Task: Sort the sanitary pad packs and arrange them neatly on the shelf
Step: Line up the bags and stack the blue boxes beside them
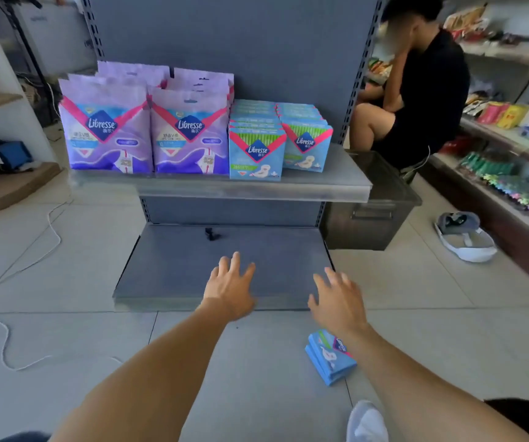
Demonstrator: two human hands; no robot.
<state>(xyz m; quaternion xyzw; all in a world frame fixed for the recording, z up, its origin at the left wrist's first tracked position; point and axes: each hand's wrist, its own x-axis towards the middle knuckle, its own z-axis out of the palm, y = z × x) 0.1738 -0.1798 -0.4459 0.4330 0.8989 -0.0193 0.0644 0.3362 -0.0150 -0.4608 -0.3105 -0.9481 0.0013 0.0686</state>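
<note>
We are holding both hands out over the bare lower shelf (193,269), palms down. Left hand (229,287): fingers spread and relaxed, gripping nothing. Right hand (336,301): likewise spread and empty, hovering over the shelf's front right corner. Whether either hand is touching the metal, we cannot tell.

The upper shelf (336,183) is carrying the sorted stock. Purple packs (107,135) are standing upright in two front-facing columns on the left, with more ranked behind them. Just beside them on the right, blue packs (257,154) are standing in two columns; the right column is sitting slightly further back and turned a little. Our reading: grouping by colour with labels facing forward is making the display legible, and the taller packs are kept to one side so they are not hiding the shorter ones.

Stray blue packs (328,358), apparently two stacked, are lying flat on the floor tiles, partly under our right forearm. They are still unsorted. We are judging that the task is nearly finished, with these strays remaining; the right hand is nearer to them.

A seated person (416,100) is occupying the space right of the unit, and a grey bin (371,218) is standing beside it.
</note>
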